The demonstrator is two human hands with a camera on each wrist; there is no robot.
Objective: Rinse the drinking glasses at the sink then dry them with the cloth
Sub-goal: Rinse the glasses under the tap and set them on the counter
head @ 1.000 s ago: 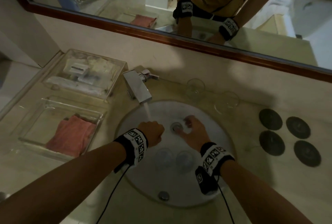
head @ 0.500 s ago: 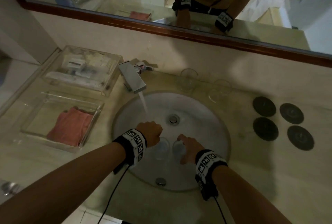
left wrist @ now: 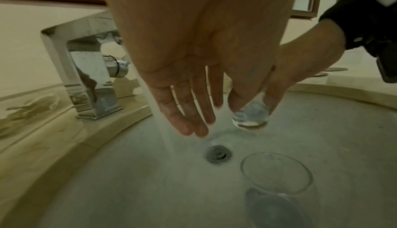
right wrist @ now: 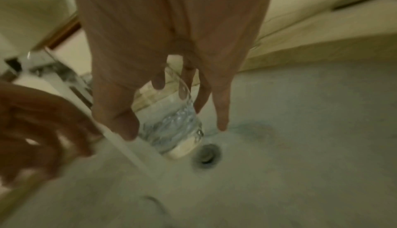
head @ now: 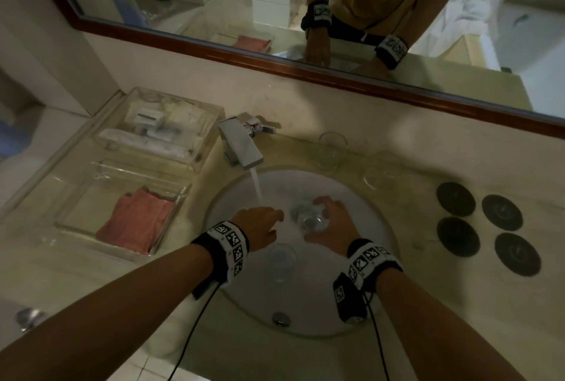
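Observation:
My right hand (head: 324, 218) grips a clear drinking glass (head: 308, 220) and holds it above the drain (left wrist: 219, 154), beside the running water. In the right wrist view the thumb and fingers (right wrist: 116, 116) wrap round that glass (right wrist: 171, 123). My left hand (head: 272, 221) holds nothing; its straight fingers (left wrist: 193, 121) touch the stream. A second glass (head: 281, 261) lies on its side in the white basin (head: 360, 298), near the front, also seen by the left wrist as a glass (left wrist: 277, 174). A pink cloth (head: 137, 221) lies folded in a clear tray (head: 76, 227) at the left.
Water runs from the chrome tap (head: 241, 148). Two more glasses (head: 331, 148) (head: 382, 169) stand on the counter behind the basin. Several dark round coasters (head: 455, 198) lie to the right. A clear box of toiletries (head: 159, 129) sits at the back left, under the mirror.
My right hand has picked up one of the two glasses from the basin's front and carried it back towards the drain. My left hand has opened from a fist and moved into the stream.

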